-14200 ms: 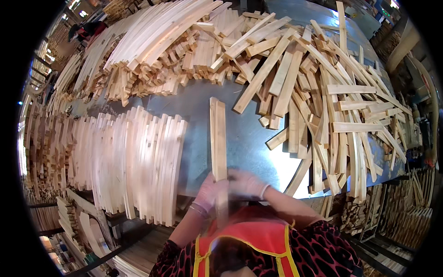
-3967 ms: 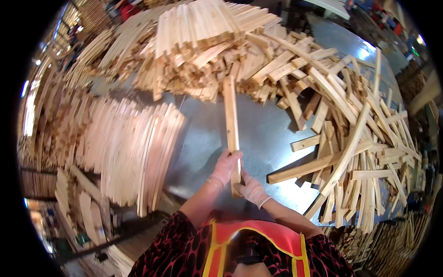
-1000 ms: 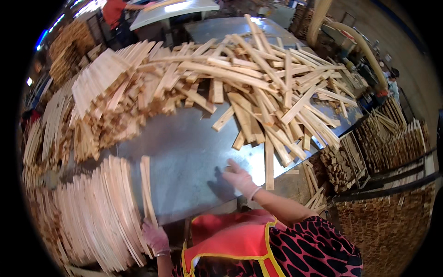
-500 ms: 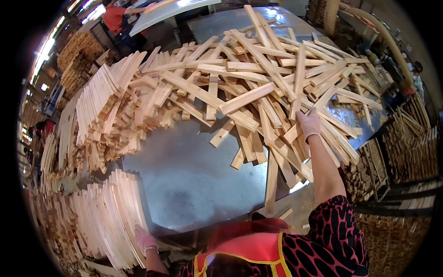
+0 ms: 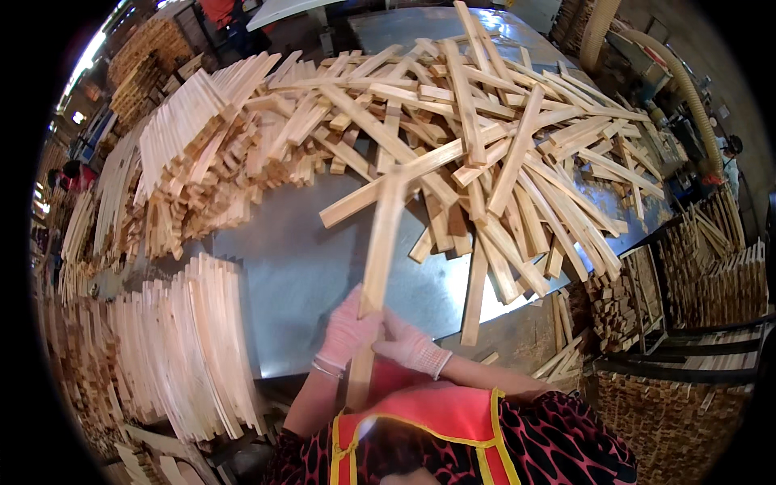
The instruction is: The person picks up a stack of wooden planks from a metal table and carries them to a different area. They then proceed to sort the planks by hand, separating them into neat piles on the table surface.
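A long pale wooden slat [image 5: 382,250] stands out over the table in front of my body, its far part slightly blurred. Wrapped round its lower part is my left hand [image 5: 347,333], in a pinkish knit glove. Against it from the right comes my right hand [image 5: 411,346], gloved alike, its fingers closed at the slat's edge and partly hidden. The slat's near end runs down past both hands to my red apron. Beyond its far end, a loose heap of similar slats [image 5: 517,153] lies crisscrossed on the metal table [image 5: 299,267].
Neat rows of slats [image 5: 182,347] stand at the left beside the table's edge. More stacked slats [image 5: 182,121] rise at the back left. Racks of wood [image 5: 679,404] flank the right side. A ribbed hose [image 5: 679,65] hangs at the far right, near another person [image 5: 731,158].
My right hand has come back from the heap to my body. My left hand has left the row of slats at the left, and a slat is now held between both hands.
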The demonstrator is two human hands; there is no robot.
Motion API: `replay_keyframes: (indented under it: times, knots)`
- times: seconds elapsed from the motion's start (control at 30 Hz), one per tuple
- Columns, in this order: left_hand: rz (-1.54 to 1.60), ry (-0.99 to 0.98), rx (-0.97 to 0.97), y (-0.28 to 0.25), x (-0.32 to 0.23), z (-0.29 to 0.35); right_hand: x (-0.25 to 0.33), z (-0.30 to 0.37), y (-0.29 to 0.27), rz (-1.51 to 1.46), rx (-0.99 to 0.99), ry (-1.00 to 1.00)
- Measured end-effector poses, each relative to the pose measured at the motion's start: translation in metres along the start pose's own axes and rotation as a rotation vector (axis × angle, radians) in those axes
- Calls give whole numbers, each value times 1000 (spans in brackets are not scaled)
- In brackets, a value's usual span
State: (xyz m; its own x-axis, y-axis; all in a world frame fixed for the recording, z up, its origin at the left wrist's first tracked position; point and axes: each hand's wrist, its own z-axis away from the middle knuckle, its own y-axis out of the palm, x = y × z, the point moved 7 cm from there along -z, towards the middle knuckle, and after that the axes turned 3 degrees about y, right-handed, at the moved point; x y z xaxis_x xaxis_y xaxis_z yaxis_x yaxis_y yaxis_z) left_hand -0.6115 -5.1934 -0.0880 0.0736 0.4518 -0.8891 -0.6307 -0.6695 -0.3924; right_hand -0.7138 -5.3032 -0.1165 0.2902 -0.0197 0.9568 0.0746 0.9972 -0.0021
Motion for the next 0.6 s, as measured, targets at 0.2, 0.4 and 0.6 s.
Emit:
replay_keyframes:
  times: [0.2, 0.4, 0.6]
  knots:
    - [-215, -151, -421, -109, 117, 107, -1, 21, -39, -57, -165, 160]
    - [-1006, -490, -471, -205, 186, 192, 3, 8, -100, -95, -356, 22]
    - [-1231, -619, -567, -214, 181, 182, 63, -27, -290, 571, -1088, -232]
